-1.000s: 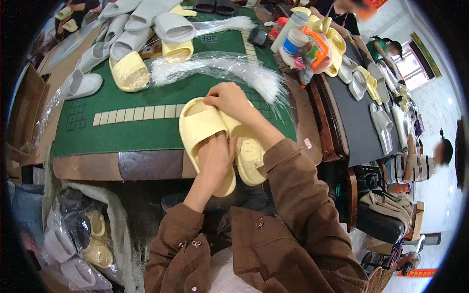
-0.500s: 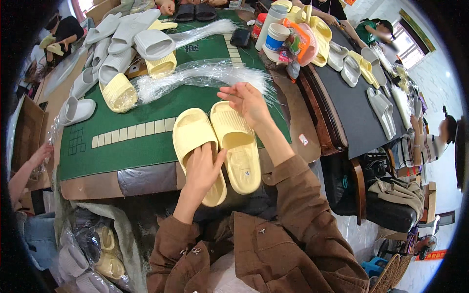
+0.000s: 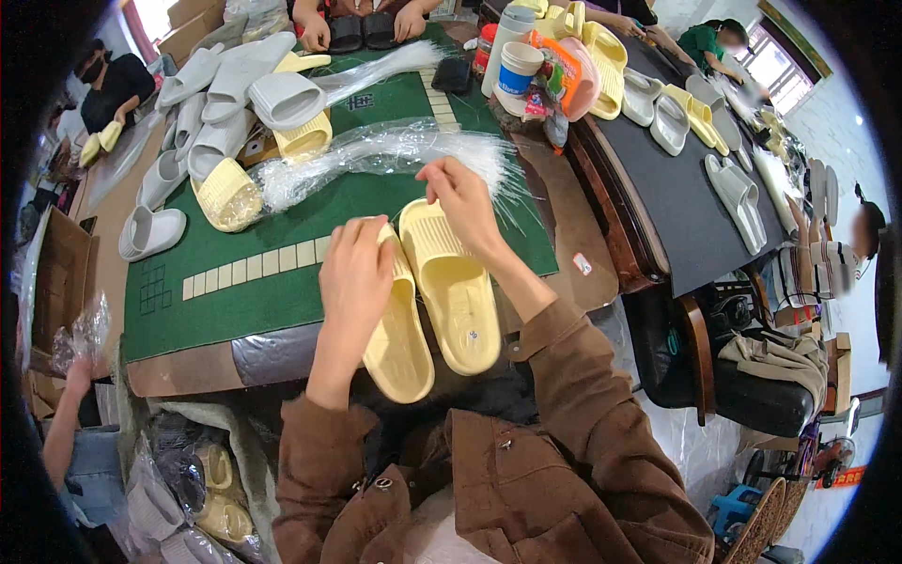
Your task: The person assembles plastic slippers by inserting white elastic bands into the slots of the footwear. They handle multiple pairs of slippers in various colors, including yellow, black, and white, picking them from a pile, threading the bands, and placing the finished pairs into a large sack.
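The pale yellow slippers point(image 3: 460, 329) look like moulded foam plastic, matt all over, with ribbed straps and smoother footbeds. The grey slippers point(image 3: 287, 99) share that dull, rubbery finish. The green mat point(image 3: 221, 324) has a flat, felt-like cloth face, while the desk point(image 3: 188, 379) shows a brown, leather-like edge with one shinier dark patch. Clear, crinkled plastic film point(image 3: 324, 160) glints around fine, glossy white strands point(image 3: 484, 167). The jacket point(image 3: 601, 414) is matt brown cloth with shiny, metal-looking buttons point(image 3: 383, 484). A smooth wooden armrest point(image 3: 697, 362) flanks a black, leather-like seat point(image 3: 761, 399); the box point(image 3: 64, 282) is dull cardboard.
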The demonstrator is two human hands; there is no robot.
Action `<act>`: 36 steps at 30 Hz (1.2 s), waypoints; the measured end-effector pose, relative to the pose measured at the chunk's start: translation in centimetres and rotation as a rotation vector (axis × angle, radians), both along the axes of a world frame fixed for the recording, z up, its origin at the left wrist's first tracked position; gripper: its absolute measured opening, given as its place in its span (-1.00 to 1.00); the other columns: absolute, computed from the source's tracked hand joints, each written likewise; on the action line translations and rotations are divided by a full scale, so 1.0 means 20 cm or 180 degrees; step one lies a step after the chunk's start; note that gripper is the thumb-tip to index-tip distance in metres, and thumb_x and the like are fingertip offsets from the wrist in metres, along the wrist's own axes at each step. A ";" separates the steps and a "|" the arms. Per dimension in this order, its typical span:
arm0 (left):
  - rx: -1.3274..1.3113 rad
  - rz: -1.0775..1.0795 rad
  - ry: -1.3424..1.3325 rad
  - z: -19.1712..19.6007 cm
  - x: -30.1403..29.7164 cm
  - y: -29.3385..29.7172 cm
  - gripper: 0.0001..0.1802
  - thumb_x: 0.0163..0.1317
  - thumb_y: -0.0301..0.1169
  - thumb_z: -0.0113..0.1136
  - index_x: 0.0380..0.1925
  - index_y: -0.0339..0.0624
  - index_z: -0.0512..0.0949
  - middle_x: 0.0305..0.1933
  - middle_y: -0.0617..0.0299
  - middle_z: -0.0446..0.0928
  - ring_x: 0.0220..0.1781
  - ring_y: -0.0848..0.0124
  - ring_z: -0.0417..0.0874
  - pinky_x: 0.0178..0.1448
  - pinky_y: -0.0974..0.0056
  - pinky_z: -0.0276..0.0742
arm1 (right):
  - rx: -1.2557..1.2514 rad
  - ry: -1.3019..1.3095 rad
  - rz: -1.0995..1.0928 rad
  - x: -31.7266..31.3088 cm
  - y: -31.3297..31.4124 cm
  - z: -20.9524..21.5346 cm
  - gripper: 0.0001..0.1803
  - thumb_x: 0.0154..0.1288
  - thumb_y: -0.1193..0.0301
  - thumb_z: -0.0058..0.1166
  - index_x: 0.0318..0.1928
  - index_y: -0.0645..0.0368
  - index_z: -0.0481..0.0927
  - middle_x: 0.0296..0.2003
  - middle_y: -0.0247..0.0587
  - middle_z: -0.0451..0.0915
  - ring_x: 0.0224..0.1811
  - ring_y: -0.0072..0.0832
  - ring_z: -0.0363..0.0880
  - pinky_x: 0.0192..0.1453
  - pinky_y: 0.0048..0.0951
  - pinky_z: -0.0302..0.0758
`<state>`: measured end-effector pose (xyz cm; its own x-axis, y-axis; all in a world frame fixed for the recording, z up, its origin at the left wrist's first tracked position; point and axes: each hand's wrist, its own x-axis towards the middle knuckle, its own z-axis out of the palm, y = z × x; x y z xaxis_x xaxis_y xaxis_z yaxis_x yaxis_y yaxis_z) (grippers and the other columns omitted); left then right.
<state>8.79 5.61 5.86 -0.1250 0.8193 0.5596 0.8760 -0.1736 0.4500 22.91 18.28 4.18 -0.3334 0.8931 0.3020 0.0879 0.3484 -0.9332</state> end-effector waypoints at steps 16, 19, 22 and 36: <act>-0.0231 -0.0773 -0.0558 -0.11 0.02 0.12 -0.67 0.22 -0.41 0.21 -0.03 -0.30 0.55 -0.12 -0.01 0.58 -0.02 0.00 0.57 0.10 0.03 0.45 | 0.1091 0.1287 -0.1875 0.81 0.14 0.35 -0.68 0.61 0.25 -0.27 -0.19 0.21 0.45 -0.55 -0.46 0.28 -0.54 -0.72 0.18 -0.48 -0.59 0.17; -0.0311 -0.0807 -0.0198 -0.09 0.12 0.03 -0.55 0.22 -0.35 0.24 0.09 -0.28 0.50 0.01 -0.03 0.52 0.07 0.02 0.52 0.19 0.03 0.40 | 0.1195 0.0810 -0.2364 1.14 0.10 0.40 -0.66 0.60 0.24 -0.25 -0.18 0.20 0.50 -0.52 -0.43 0.33 -0.51 -0.71 0.20 -0.46 -0.60 0.18; -0.0279 -0.0660 0.0631 -0.08 0.18 -0.02 -0.42 0.17 -0.35 0.26 0.22 -0.20 0.42 0.19 0.03 0.40 0.21 0.07 0.42 0.32 0.00 0.31 | 0.1303 0.0415 -0.3072 1.48 0.12 0.41 -0.71 0.58 0.27 -0.20 -0.15 0.20 0.52 -0.49 -0.39 0.36 -0.46 -0.64 0.28 -0.37 -0.55 0.27; -0.0473 -0.0109 0.1203 -0.16 -0.01 -0.09 -0.44 -0.05 -0.64 0.08 0.07 -0.23 0.51 0.22 0.12 0.48 0.24 0.03 0.44 0.34 -0.03 0.32 | 0.1354 -0.3161 -0.3057 1.74 0.86 0.33 -0.74 0.31 0.21 0.02 -0.08 -0.14 0.69 -0.08 -0.17 0.61 -0.06 -0.14 0.62 0.03 -0.15 0.52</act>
